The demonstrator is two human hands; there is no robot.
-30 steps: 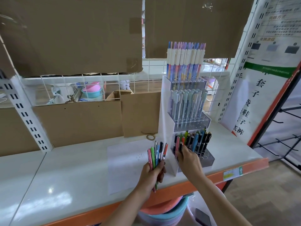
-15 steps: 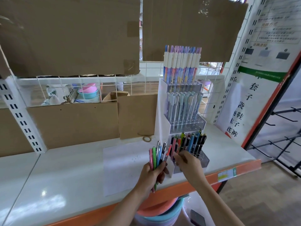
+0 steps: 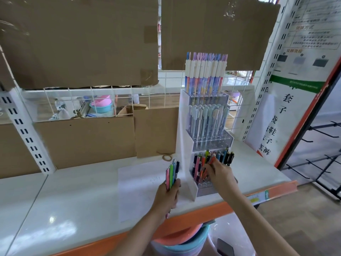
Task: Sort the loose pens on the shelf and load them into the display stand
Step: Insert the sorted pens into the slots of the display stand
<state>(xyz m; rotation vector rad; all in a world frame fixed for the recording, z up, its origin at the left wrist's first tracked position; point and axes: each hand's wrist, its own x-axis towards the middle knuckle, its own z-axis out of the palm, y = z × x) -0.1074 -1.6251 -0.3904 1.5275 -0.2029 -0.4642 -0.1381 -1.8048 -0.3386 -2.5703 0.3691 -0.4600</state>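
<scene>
White shelf [image 3: 73,191] with orange front edge, cardboard sheets [image 3: 84,141] lining the back. A sheet of white paper [image 3: 140,189] lies flat on the shelf, just left of the stand.

Left hand [image 3: 167,195] over the paper's right edge, fingers wrapped round a bundle of pens [image 3: 172,172]: pink, green, blue, dark ones, held upright, tops sticking out above the fist, one tip poking out below it. Bundle sits just left of the stand's side wall, not touching as far as I can tell.

Rubber band [image 3: 167,157] on the shelf behind the bundle, against the cardboard.

Display stand [image 3: 186,145], white sides and clear tiers, three levels. Top tier: tall pastel pens [image 3: 205,72]. Middle tier: pale capped pens [image 3: 207,119]. Bottom tier: mixed-colour pens [image 3: 222,157], partly filled, front holes free.

Right hand [image 3: 220,174] is at the bottom tier, fingertips in among the pens there, pinching an orange pen [image 3: 212,160] that stands tilted in the tier. Its lower end is hidden behind the other pens.

Below the shelf edge: stacked plastic basins [image 3: 184,242].
</scene>
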